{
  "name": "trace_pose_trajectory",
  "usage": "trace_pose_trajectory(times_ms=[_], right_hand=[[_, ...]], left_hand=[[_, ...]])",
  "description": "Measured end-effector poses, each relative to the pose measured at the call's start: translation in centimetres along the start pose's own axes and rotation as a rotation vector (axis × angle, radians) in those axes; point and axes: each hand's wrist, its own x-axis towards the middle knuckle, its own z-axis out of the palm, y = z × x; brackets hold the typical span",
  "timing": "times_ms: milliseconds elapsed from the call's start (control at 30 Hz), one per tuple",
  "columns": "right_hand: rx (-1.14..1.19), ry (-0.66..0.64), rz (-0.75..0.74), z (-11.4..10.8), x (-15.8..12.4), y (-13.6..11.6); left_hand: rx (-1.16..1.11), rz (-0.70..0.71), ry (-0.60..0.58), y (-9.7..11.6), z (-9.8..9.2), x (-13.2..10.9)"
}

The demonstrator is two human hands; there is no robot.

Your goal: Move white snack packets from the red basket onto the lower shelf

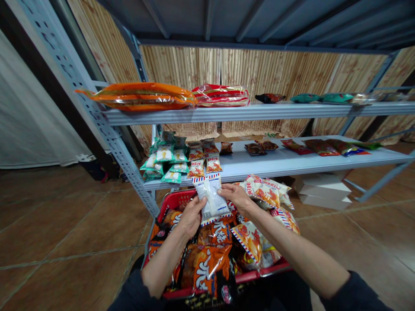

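Both my hands hold one white snack packet with a red and blue striped edge, its printed back facing me. My left hand grips its left side with curled fingers, and my right hand pinches its right side. The packet hovers above a red basket heaped with orange and white snack bags. Just beyond, on the lower shelf, lie matching red-topped packets beside green and white packets.
A grey metal rack holds an upper shelf with flat orange, red and green packs. More snack bags lie further right on the lower shelf. White boxes sit on the brown tiled floor under the rack.
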Motion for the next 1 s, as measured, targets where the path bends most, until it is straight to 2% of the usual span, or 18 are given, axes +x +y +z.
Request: trace_pose_trajectory(times_ms=[167,300,467,600,667,767,867,933,1000], right_hand=[[-0.030,-0.028,-0.027,0.1,-0.3,0.0],[-0.026,0.035,-0.025,-0.1,-0.3,0.4],[-0.048,0.143,-0.016,-0.1,0.1,1.1],[-0.099,0.135,-0.073,-0.2,0.2,1.1],[-0.237,0.157,-0.157,-0.2,0.0,0.9],[-0.596,0.248,-0.371,-0.1,-0.8,0.6],[-0.920,0.229,-0.532,0.2,-1.8,0.5],[-1.054,0.178,-0.538,0.5,-2.4,0.4],[-1.101,0.138,-0.471,0.8,-3.0,0.2]], left_hand=[[-0.005,0.035,0.026,0.0,-0.1,0.3],[-0.009,0.042,0.040,-0.1,0.0,0.3],[-0.039,0.030,-0.018,-0.4,0.0,0.2],[-0.044,0.015,-0.037,-0.2,0.1,0.0],[-0.043,0.020,-0.012,0.0,0.3,0.1],[-0.038,0.053,0.053,0.0,0.6,0.2],[-0.022,0.114,0.094,-0.1,0.6,0.4],[0.004,0.139,0.110,-0.2,0.5,0.4],[0.033,0.150,0.136,-0.3,0.6,0.3]])
